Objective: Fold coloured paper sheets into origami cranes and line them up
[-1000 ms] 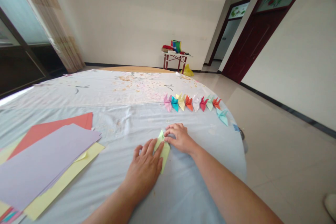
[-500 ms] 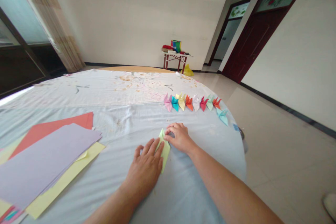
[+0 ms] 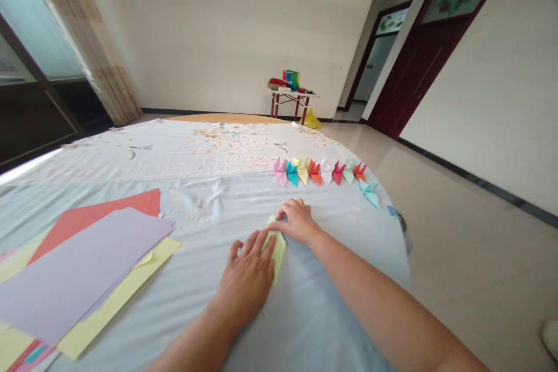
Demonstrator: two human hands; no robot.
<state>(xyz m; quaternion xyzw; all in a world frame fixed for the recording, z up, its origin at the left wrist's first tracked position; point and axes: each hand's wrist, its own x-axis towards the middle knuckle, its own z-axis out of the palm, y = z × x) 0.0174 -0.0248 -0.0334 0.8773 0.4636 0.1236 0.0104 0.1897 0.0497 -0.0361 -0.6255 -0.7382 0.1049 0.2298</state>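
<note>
A small folded piece of light green paper (image 3: 278,247) lies flat on the pale tablecloth (image 3: 209,186) in front of me. My left hand (image 3: 246,279) rests flat on its left side, fingers stretched out over the paper. My right hand (image 3: 294,222) presses down on the paper's far tip with curled fingers. Behind the hands stands a row of several finished paper cranes (image 3: 320,171) in pink, blue, yellow, orange, white, red and green, with one teal crane (image 3: 369,192) set apart nearer the table's right edge.
A stack of large coloured sheets (image 3: 82,267), lilac on top over red and yellow, lies at the left. The round table's edge curves past at the right, above tiled floor. A small red-legged side table (image 3: 290,99) with bright items stands by the far wall.
My right hand has slid slightly toward the paper's far tip and now covers it. My left hand has shifted a little along the paper. The view has tilted slightly.
</note>
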